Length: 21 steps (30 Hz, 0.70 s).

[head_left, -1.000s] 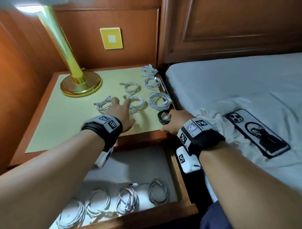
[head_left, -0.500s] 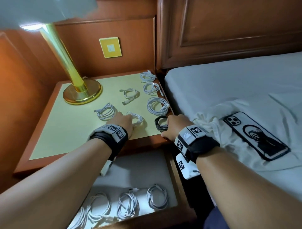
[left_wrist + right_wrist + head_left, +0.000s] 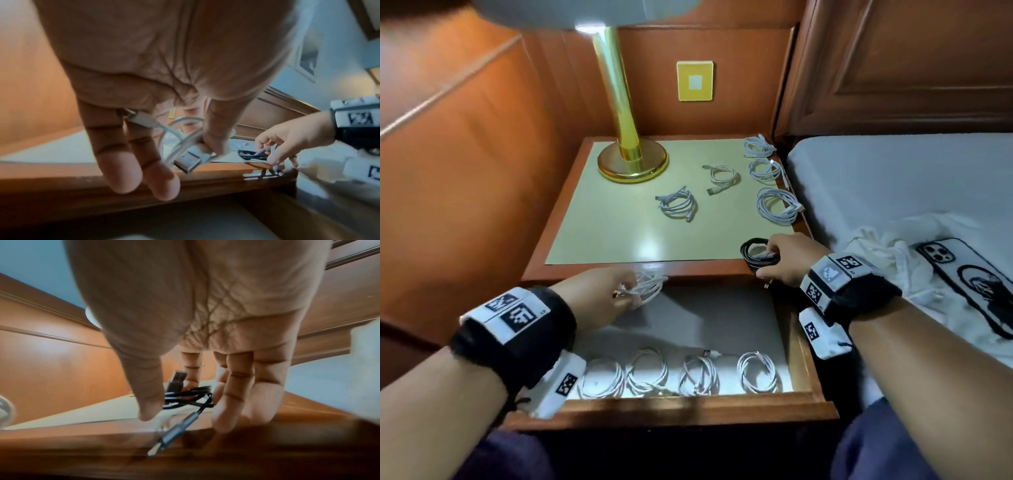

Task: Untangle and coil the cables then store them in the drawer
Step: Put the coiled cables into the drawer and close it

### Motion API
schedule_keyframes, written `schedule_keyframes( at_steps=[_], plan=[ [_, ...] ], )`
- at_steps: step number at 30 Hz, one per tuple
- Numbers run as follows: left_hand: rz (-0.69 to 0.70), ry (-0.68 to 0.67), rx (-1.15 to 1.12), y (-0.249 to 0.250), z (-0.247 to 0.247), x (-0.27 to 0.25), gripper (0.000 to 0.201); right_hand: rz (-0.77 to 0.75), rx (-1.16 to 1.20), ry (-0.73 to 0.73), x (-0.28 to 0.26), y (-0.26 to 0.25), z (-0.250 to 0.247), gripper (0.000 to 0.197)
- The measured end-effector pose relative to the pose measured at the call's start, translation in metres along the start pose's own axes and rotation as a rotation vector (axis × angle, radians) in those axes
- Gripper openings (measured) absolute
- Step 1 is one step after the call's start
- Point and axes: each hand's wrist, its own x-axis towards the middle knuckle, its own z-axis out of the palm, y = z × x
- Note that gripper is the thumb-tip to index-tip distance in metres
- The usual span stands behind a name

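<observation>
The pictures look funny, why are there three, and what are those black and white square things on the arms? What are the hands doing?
There is no machine here, just a person tidying cables. The squares are patterned tags on wrist bands that carry small cameras. The big picture comes from a camera on the person's head. The other two look along each hand at its fingers.

The left hand holds a white coiled cable over the open drawer. The right hand holds a black coiled cable at the front edge of the bedside table.

Five more white coils and a gold lamp sit on the table. Four white coils already lie in the drawer. A phone lies on the bed.
</observation>
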Motion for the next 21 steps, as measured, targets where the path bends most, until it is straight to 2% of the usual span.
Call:
schedule_keyframes(
  at_steps=[4,8,10,13,17,21],
  plan=[
    [-0.057,-0.005,0.062,-0.022,0.004,-0.007,0.014,-0.134,0.006,-0.047,-0.010,-0.036,0.006,0.055],
    [-0.098,-0.117,0.161,-0.037,0.010,-0.007,0.008,-0.269,-0.049,-0.165,-0.020,-0.077,0.018,0.055],
    [-0.111,-0.125,0.173,-0.042,0.008,-0.004,0.005,-0.302,-0.077,-0.200,-0.022,-0.094,0.028,0.053],
    [-0.117,-0.121,0.172,-0.048,0.006,0.004,0.007,-0.325,-0.119,-0.265,-0.023,-0.113,0.048,0.053],
    [-0.138,-0.254,0.257,-0.054,0.018,0.018,0.029,-0.309,-0.221,-0.380,-0.024,-0.134,0.071,0.054],
    [-0.173,-0.337,0.252,-0.065,0.038,0.038,0.032,-0.281,-0.268,-0.437,-0.016,-0.147,0.094,0.050]
  ],
)
